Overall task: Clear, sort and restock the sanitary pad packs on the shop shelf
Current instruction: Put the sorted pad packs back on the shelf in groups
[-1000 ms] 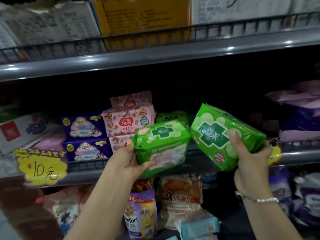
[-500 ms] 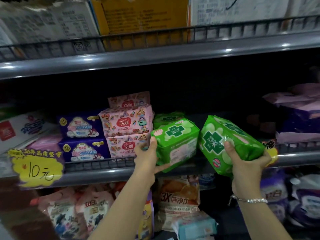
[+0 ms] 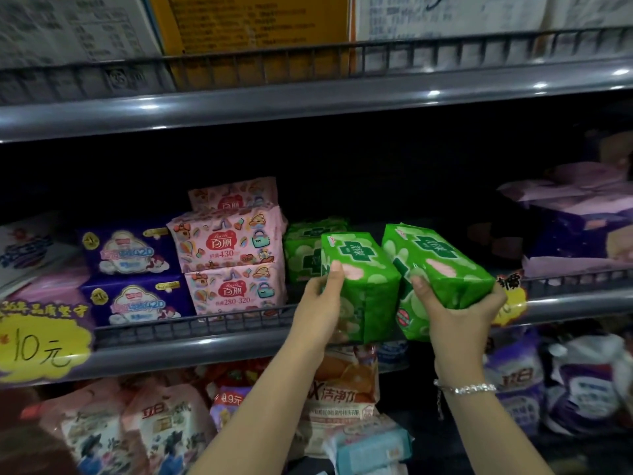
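Grip: left hand (image 3: pixel 317 308) and right hand (image 3: pixel 457 311) each clasp a green pad pack (image 3: pixel 363 282) (image 3: pixel 442 269) over the shelf rail (image 3: pixel 212 325). Risk: either snags the rail, toppling the pink packs (image 3: pixel 233 258) left of it.

Both green packs now sit further in over the shelf rail (image 3: pixel 191 329). The left hand (image 3: pixel 320 308) turns its green pack (image 3: pixel 363 282) end-on, and the right hand (image 3: pixel 459 317) brings the second green pack (image 3: pixel 442 265) close beside it.
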{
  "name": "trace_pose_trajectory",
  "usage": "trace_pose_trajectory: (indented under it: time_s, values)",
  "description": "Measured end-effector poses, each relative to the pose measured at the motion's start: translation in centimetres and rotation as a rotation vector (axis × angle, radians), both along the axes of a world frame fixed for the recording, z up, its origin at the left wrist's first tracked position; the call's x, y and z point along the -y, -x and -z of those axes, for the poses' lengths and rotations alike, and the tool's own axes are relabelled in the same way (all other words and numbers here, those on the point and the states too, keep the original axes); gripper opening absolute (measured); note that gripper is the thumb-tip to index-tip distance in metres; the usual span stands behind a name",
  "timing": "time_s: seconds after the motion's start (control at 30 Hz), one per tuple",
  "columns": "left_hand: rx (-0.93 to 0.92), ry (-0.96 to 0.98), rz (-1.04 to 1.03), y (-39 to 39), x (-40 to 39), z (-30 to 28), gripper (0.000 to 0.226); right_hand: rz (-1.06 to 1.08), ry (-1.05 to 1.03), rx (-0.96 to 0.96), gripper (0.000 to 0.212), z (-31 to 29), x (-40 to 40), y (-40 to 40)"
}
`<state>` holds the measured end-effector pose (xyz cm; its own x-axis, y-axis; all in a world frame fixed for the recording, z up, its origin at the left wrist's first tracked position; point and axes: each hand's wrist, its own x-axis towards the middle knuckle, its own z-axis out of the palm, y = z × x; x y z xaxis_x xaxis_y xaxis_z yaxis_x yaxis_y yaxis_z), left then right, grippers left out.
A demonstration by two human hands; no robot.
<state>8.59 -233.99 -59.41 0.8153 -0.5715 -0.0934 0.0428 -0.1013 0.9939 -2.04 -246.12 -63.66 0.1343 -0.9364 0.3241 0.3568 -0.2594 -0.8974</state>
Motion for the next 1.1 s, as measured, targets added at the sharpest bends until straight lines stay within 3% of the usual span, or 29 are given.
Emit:
trace_pose_trajectory:
  time_s: [0.07,0.13,0.23,0.3,0.43,0.57,0.73,0.87,0.93,1.03,1.1]
  values:
    - [0.018,-0.011,-0.013,-0.6,0.3,0.3,0.048,-0.033,-0.036,0.038,0.104,0.0,0.6,0.4]
    - [-0.084,0.031,-0.012,-0.5,0.6,0.5,0.043,-0.068,-0.074,0.076,0.102,-0.1,1.0,0.4]
    - [-0.358,0.144,0.017,-1.5,2.1,2.0,0.105,-0.103,-0.103,0.107,0.094,-0.2,1.3,0.5]
    - [-0.443,0.182,0.051,-1.8,2.8,2.3,0.123,-0.118,-0.143,0.145,0.089,-0.4,1.5,0.8]
    - [-0.437,0.239,0.191,-0.9,2.8,1.1,0.092,-0.164,-0.164,0.172,0.089,-1.0,2.3,1.7]
    - [-0.566,0.337,0.219,-0.4,3.6,0.6,0.114,-0.196,-0.173,0.209,0.090,-2.0,2.9,2.4]
    - [-0.686,0.606,0.269,0.4,4.6,0.8,0.105,-0.184,-0.201,0.227,0.067,-2.4,3.1,2.5]
    - [-0.697,0.681,0.211,-0.9,5.6,0.7,0.110,-0.156,-0.179,0.281,0.071,-2.3,3.2,2.0]
    - [-0.674,0.731,0.067,-1.2,6.1,-0.1,0.119,-0.150,-0.145,0.298,0.076,-2.4,3.3,1.6]
    - [-0.427,0.684,-0.215,-1.0,6.6,-0.2,0.127,-0.157,-0.091,0.259,0.087,-2.3,3.7,0.4]
    - [-0.255,0.550,-0.271,-0.4,6.7,-0.1,0.116,-0.142,-0.069,0.220,0.090,-2.1,4.0,-0.6]
